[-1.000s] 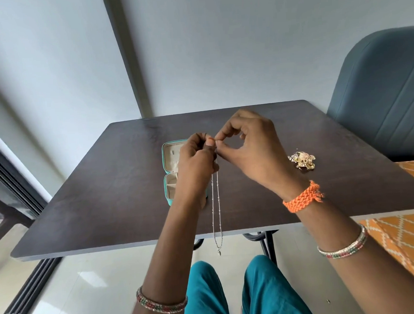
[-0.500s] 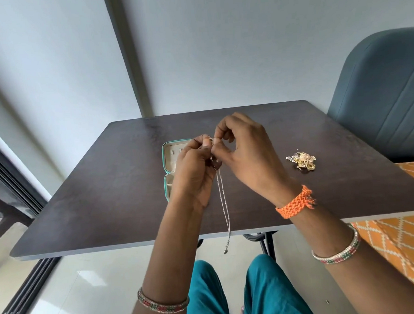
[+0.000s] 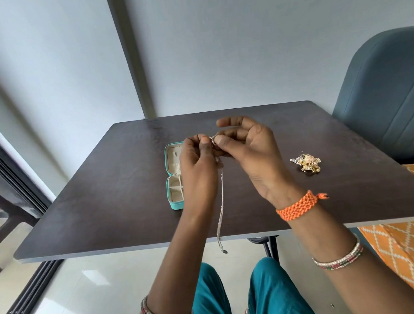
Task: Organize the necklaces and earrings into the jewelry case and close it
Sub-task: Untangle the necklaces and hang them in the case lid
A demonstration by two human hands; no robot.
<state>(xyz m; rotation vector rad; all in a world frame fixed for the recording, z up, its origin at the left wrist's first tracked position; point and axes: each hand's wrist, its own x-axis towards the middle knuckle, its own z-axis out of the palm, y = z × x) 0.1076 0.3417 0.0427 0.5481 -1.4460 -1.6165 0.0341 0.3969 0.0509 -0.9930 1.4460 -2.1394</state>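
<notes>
Silver necklace (image 3: 221, 211) hangs at frame centre, top end pinched by both hands: left hand (image 3: 198, 167), right hand (image 3: 247, 152). Behind them, teal jewelry case (image 3: 174, 178) lies open on the surface (image 3: 111, 187); visible compartments look unfilled. Gold earrings (image 3: 307, 163) right, unpacked. Task judged early.

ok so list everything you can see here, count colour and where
jewelry case: one, teal with cream lining, open on the table, partly behind the left hand
necklace: one, silver chain, hanging from both hands past the table's near edge
jewelry pile: one gold and silver cluster, on the table right of the hands
table: one, dark brown
chair: one, blue-grey, far right
patterned cloth: one, orange and white, lower right
left hand: pinches the chain's top
right hand: pinches the chain's top, orange braided band on the wrist
</notes>
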